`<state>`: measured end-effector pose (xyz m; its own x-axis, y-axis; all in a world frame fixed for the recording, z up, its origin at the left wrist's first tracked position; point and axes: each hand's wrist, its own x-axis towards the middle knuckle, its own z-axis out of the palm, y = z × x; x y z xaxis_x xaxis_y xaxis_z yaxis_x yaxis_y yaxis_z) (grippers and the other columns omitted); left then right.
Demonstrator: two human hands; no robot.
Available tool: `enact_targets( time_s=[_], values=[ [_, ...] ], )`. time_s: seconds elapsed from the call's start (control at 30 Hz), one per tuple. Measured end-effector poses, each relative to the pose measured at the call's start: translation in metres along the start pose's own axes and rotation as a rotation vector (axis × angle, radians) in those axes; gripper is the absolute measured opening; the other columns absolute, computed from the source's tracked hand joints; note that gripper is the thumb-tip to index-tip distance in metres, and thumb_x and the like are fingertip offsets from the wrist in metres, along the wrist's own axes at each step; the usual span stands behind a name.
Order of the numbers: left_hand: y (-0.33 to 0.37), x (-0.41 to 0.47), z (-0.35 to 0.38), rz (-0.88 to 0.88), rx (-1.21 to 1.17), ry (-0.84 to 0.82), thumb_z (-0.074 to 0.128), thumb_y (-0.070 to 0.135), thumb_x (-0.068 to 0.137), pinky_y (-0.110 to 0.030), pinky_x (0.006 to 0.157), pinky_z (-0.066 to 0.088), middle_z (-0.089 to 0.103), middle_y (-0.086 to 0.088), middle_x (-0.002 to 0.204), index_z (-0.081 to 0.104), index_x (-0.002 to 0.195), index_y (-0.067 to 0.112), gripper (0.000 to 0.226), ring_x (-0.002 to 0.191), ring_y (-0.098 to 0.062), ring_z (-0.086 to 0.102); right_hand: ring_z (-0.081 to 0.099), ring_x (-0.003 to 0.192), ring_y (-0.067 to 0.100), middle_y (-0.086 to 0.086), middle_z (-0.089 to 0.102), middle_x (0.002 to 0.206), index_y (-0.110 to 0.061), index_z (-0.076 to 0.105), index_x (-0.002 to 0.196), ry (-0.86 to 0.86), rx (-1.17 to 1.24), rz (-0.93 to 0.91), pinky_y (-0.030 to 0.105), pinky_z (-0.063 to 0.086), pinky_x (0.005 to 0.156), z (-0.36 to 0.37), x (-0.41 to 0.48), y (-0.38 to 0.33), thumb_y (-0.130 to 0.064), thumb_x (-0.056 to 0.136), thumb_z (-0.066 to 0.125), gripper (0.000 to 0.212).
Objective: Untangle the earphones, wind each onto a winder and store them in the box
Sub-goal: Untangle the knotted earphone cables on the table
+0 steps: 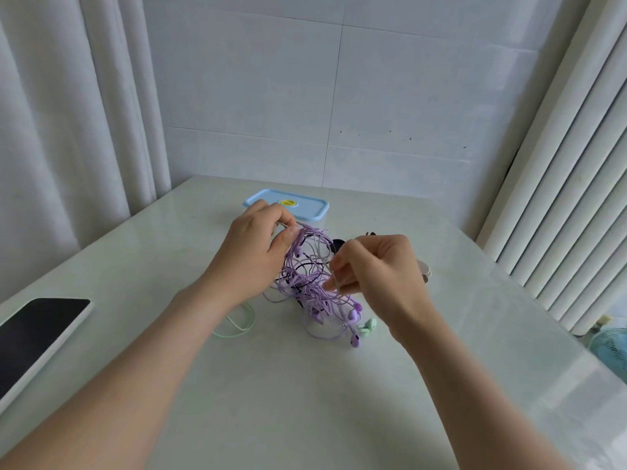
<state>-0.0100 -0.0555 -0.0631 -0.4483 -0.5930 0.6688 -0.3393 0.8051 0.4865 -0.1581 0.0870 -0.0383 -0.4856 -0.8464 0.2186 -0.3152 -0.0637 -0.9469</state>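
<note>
A tangle of earphones [307, 283], mostly purple cord with some dark and pale green strands, hangs between my hands above the table. My left hand [254, 252] pinches the upper end of the tangle near a plug. My right hand [376, 269] pinches a thin cord at the tangle's right side. Purple earbuds [354, 340] and green earbuds [368, 326] lie on the table below. A green cord loop [237, 325] trails to the left. The clear box with a blue lid [305, 205] stands behind my left hand. Winders [425, 271] are mostly hidden behind my right hand.
A tablet with a dark screen [37, 337] lies at the table's left edge. The pale table [305, 401] meets a tiled wall at the back. Curtains hang on the left, and a ribbed white radiator [559, 198] stands on the right.
</note>
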Motion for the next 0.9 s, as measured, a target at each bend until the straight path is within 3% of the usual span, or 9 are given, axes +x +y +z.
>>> enact_targets(
  time_s=[0.07,0.13,0.2,0.27,0.37,0.5,0.63,0.8,0.9],
  values=[
    [0.005,0.001,-0.001,-0.044,-0.086,0.005,0.065,0.019,0.100,-0.021,0.067,0.041,0.064,0.011,0.078,0.066,0.092,0.018,0.008,0.067,-0.006,0.056,0.066,0.055,0.015,0.016,0.066,0.058,0.002,0.064,0.063,0.114,-0.156,-0.116,0.043,0.058,0.063,0.004,0.003,0.009,-0.023,0.086,0.066,0.033],
    [0.010,0.001,0.000,-0.105,-0.223,-0.044,0.065,0.019,0.101,-0.027,0.069,0.051,0.070,0.010,0.073,0.068,0.092,0.019,0.009,0.068,-0.011,0.064,0.051,0.053,0.011,0.006,0.059,0.056,-0.008,0.060,0.064,0.230,-0.247,-0.197,0.030,0.045,0.057,0.006,0.006,0.014,-0.036,0.082,0.075,0.036],
    [0.016,-0.001,0.002,-0.149,-0.354,-0.102,0.063,0.014,0.102,-0.036,0.072,0.057,0.073,0.006,0.076,0.069,0.095,0.018,0.009,0.071,-0.019,0.070,0.056,0.060,0.013,-0.002,0.061,0.064,-0.023,0.062,0.078,0.291,-0.316,-0.262,0.028,0.044,0.060,0.007,0.006,0.016,-0.051,0.076,0.081,0.033],
    [0.021,-0.001,0.004,-0.172,-0.424,-0.134,0.062,0.011,0.102,-0.034,0.071,0.059,0.075,0.000,0.081,0.069,0.098,0.016,0.010,0.071,-0.020,0.072,0.061,0.069,0.013,-0.005,0.062,0.070,-0.033,0.062,0.092,0.302,-0.362,-0.314,0.029,0.049,0.067,0.009,0.005,0.017,-0.059,0.074,0.083,0.038],
    [0.022,-0.001,0.004,-0.197,-0.443,-0.140,0.062,0.014,0.103,-0.026,0.068,0.053,0.075,0.002,0.083,0.068,0.098,0.016,0.008,0.070,-0.010,0.067,0.067,0.069,0.008,-0.013,0.066,0.069,-0.033,0.067,0.094,0.316,-0.419,-0.399,0.034,0.055,0.079,0.008,0.007,0.019,-0.044,0.080,0.084,0.024],
    [0.017,-0.002,0.005,-0.221,-0.393,-0.112,0.060,0.016,0.103,-0.036,0.075,0.054,0.075,0.007,0.080,0.064,0.098,0.016,0.006,0.075,-0.015,0.070,0.071,0.066,0.001,-0.018,0.074,0.068,-0.027,0.081,0.089,0.264,-0.350,-0.362,0.037,0.059,0.077,0.005,0.011,0.020,-0.029,0.087,0.081,0.003],
    [0.018,-0.004,0.007,-0.227,-0.351,-0.094,0.058,0.016,0.104,-0.047,0.089,0.058,0.077,0.010,0.082,0.060,0.099,0.016,0.005,0.082,-0.014,0.074,0.074,0.065,0.011,-0.009,0.076,0.067,-0.021,0.083,0.083,0.210,-0.262,-0.231,0.041,0.061,0.074,0.002,0.013,0.021,-0.024,0.094,0.073,0.015],
    [0.021,-0.005,0.009,-0.215,-0.307,-0.054,0.054,0.016,0.105,-0.040,0.078,0.057,0.075,0.011,0.075,0.053,0.099,0.017,0.006,0.072,-0.009,0.071,0.063,0.057,-0.002,-0.014,0.073,0.062,-0.022,0.083,0.078,0.242,-0.255,-0.182,0.014,0.043,0.059,0.001,0.014,0.021,-0.028,0.091,0.074,0.017],
    [0.021,-0.005,0.010,-0.230,-0.344,-0.074,0.051,0.015,0.106,-0.036,0.065,0.048,0.069,0.007,0.066,0.049,0.098,0.017,0.008,0.060,-0.013,0.061,0.062,0.055,0.000,-0.014,0.072,0.061,-0.022,0.080,0.072,0.252,-0.265,-0.195,0.014,0.042,0.057,0.001,0.014,0.020,-0.026,0.086,0.075,0.015]
  ],
)
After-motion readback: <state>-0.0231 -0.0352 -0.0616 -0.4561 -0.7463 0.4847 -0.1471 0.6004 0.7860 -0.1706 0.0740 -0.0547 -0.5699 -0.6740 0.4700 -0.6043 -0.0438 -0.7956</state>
